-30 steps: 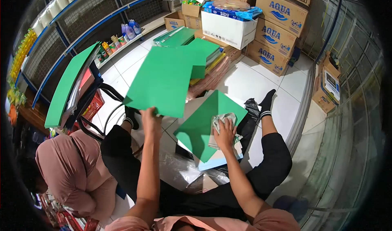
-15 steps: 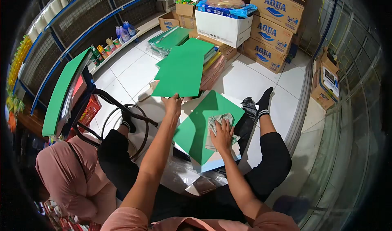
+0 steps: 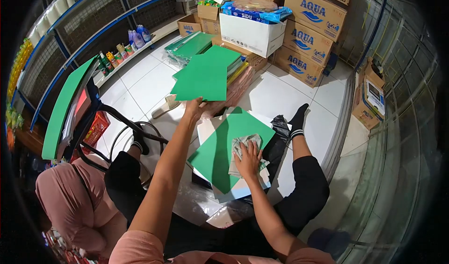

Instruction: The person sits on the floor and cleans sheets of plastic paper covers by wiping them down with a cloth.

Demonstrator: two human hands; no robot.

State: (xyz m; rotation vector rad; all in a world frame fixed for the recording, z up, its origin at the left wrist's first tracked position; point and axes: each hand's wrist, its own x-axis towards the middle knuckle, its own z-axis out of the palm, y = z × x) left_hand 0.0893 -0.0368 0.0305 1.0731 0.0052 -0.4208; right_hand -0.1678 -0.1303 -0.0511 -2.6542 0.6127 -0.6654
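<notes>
My left hand [image 3: 194, 109] is stretched forward, its fingers closed on the near edge of a green sheet [image 3: 202, 81], which lies over a pile of green sheets and wrapped packs. Between my legs a second green sheet [image 3: 224, 147] rests at an angle on white, beige and light blue sheets. A crumpled pale cloth [image 3: 237, 157] lies on its right part. My right hand [image 3: 249, 160] presses down on this cloth, fingers spread over it.
Brown AQUA boxes [image 3: 304, 39] and a white box [image 3: 252, 32] stand behind the pile. A chair holding green sheets [image 3: 65, 105] is at the left, beside another person [image 3: 79, 203] in pink. Black plastic [image 3: 276, 145] lies right of the near sheets.
My left hand has carried its green sheet forward and onto the far pile. My right hand remains on the cloth over the near sheet. The view has shifted slightly.
</notes>
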